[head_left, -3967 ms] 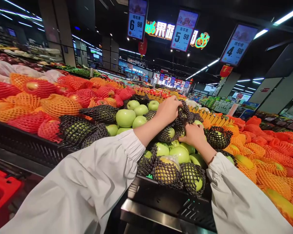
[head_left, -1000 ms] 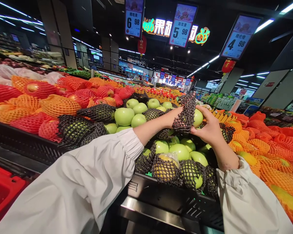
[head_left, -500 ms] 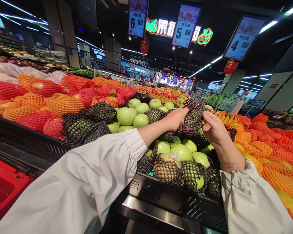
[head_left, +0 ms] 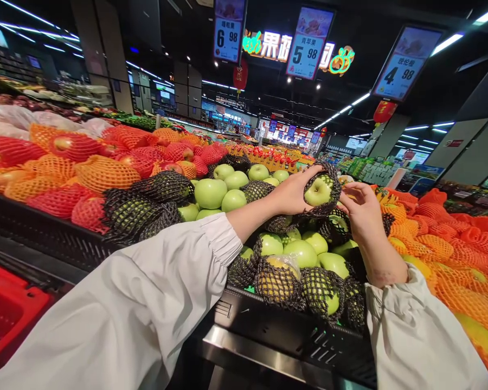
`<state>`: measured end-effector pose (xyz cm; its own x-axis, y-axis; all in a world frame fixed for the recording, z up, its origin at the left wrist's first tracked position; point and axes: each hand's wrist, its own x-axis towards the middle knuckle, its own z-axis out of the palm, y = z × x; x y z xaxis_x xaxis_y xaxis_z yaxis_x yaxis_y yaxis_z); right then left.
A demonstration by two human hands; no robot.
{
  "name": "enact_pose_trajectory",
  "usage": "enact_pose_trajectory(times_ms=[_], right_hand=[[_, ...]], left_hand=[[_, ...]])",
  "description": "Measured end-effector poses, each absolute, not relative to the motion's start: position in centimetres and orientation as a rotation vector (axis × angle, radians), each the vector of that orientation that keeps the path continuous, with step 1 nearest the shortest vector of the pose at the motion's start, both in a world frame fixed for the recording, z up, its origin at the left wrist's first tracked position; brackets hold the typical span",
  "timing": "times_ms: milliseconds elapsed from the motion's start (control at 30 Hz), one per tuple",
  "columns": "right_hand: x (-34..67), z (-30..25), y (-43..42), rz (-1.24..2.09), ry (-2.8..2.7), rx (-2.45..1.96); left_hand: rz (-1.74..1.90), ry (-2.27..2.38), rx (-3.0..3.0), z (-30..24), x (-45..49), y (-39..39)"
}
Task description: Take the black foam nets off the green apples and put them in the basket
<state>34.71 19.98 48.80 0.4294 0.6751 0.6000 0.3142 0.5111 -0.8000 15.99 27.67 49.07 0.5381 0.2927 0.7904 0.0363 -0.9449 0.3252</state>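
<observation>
One green apple point(head_left: 319, 190) in the left hand point(head_left: 297, 194), fingers wrapped snugly around it, black net sleeve point(head_left: 333, 183) hugging the rim, dimpled end showing bare through the opening. Right hand point(head_left: 365, 210) just beside it, thumb and fingers bent close together at the net's edge; pinching or only touching, can't tell. All of that just above the pile of green apples point(head_left: 210, 194) in the black crate point(head_left: 238, 314), some bare, some netted. Red and orange netted fruit point(head_left: 107, 173) off to the left, more orange netting on the right. Price sign point(head_left: 310, 46) reading 5.98 hanging overhead, red basket point(head_left: 18, 303) down at lower left.
</observation>
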Motion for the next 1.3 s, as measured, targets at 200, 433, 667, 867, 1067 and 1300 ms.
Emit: enact_pose_trajectory(times_ms=[200, 433, 667, 867, 1067, 1300], right_hand=[[33.5, 49.4, 18.8, 0.595, -1.257, -1.081], [32.9, 48.3, 19.1, 0.666, -1.285, -1.156], [33.9, 48.2, 20.1, 0.484, -1.135, -1.145], [34.2, 48.2, 20.2, 0.421, -1.188, -1.087], [33.8, 48.5, 19.9, 0.384, -1.290, -1.073], [33.3, 48.9, 19.6, 0.470, -1.139, -1.096]], left_hand=[[1.395, 0.345, 2.564, 49.1, 16.0, 27.5], [1.270, 0.350, 2.620, 48.4, 16.6, 27.5], [1.372, 0.359, 2.487, 49.8, 15.5, 27.3], [1.556, 0.438, 2.494, 50.2, 15.3, 28.0], [1.537, 0.514, 2.552, 49.8, 15.3, 28.1], [1.661, 0.293, 2.289, 50.2, 15.1, 27.6]])
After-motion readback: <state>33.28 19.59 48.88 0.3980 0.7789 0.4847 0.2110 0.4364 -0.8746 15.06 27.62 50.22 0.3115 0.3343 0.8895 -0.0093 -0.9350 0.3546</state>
